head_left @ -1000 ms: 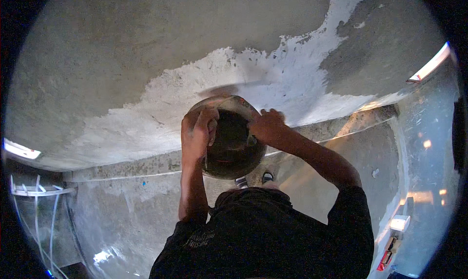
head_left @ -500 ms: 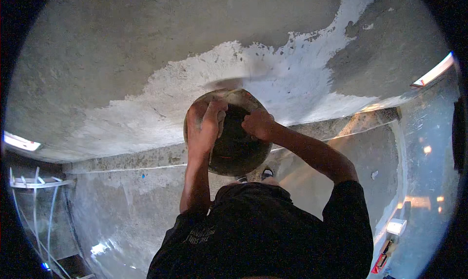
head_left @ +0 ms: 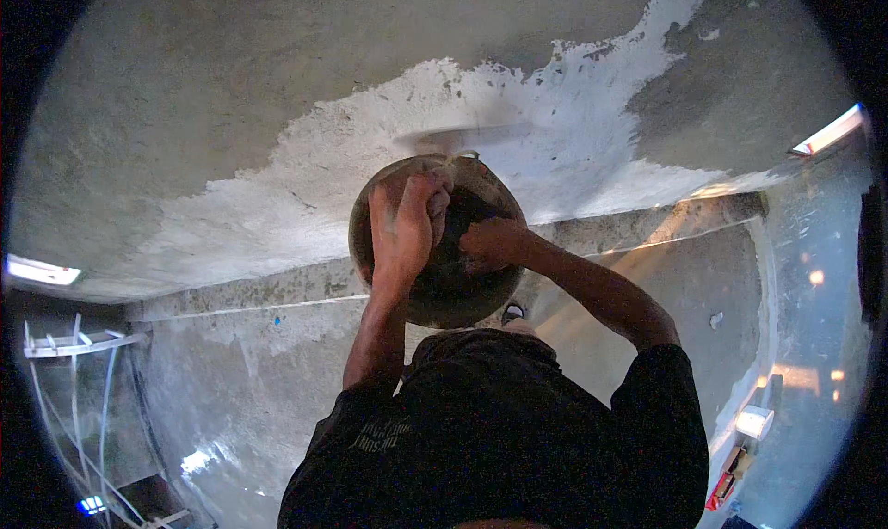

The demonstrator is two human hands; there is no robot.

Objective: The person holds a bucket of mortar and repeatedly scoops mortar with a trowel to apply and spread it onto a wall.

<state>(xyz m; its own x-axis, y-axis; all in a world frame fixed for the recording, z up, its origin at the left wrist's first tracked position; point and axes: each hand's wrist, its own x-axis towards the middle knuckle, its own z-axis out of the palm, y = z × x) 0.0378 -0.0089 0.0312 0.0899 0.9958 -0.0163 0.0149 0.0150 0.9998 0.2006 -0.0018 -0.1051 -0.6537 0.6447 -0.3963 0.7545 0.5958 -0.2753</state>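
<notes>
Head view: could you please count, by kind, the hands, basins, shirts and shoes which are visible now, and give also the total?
Hands, left hand and right hand: 2
Round basin: 1
Black shirt: 1
Shoe, partly hidden: 1
Total: 5

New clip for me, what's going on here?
A person in a dark T-shirt has both bare hands at a round, dark basin in front of a wall with a whitish patch. The left hand, fingers curled, is over the left part of the basin's opening; the right hand is over its right part, also curled. It is too dark inside to tell what either grips. A sandalled foot shows below the basin.
</notes>
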